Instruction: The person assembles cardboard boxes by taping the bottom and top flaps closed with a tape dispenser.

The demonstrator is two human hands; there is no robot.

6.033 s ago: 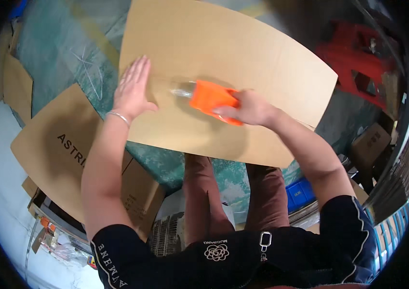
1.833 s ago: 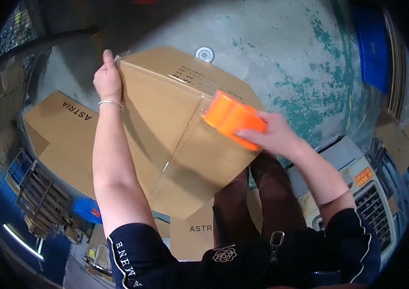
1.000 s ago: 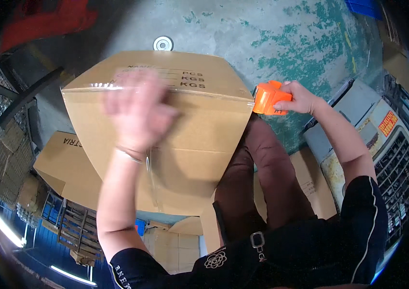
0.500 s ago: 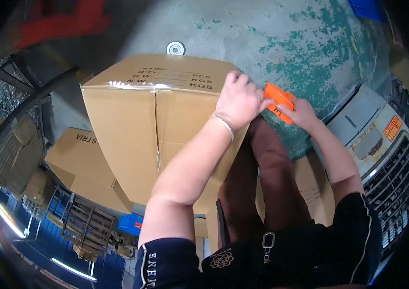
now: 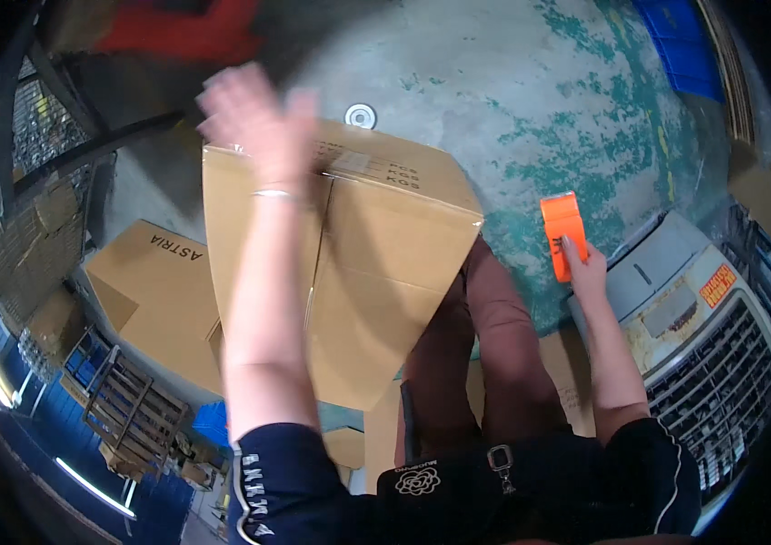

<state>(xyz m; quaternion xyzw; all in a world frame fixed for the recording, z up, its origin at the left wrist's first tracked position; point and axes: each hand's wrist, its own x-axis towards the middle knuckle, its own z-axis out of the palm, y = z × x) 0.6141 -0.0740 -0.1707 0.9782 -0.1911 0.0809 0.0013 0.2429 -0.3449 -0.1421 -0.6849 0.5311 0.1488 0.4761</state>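
Observation:
A large brown cardboard box (image 5: 376, 272) stands in front of me, a seam running down its near side and printing on its far panel. Shiny clear tape shows along the edge between them. My left hand (image 5: 263, 127), smeared by motion but with fingers spread, is over the box's far left edge. Whether it touches the cardboard I cannot tell. Off the box's right side, my right hand (image 5: 587, 270) grips an orange tape dispenser (image 5: 564, 227), held up on end above the floor.
Another cardboard box (image 5: 154, 282) lies to the left. A white ring-shaped thing (image 5: 361, 115) rests on the floor beyond the big box. At right stands a grey machine with a grille (image 5: 721, 363); a blue crate (image 5: 681, 45) is far right. Wooden pallets (image 5: 135, 404) and dark metal bars (image 5: 85, 159) are at left.
My left hand has left the box's right corner and swept left across its top. My right hand, with the tape dispenser, has drawn away to the right and turned it more upright.

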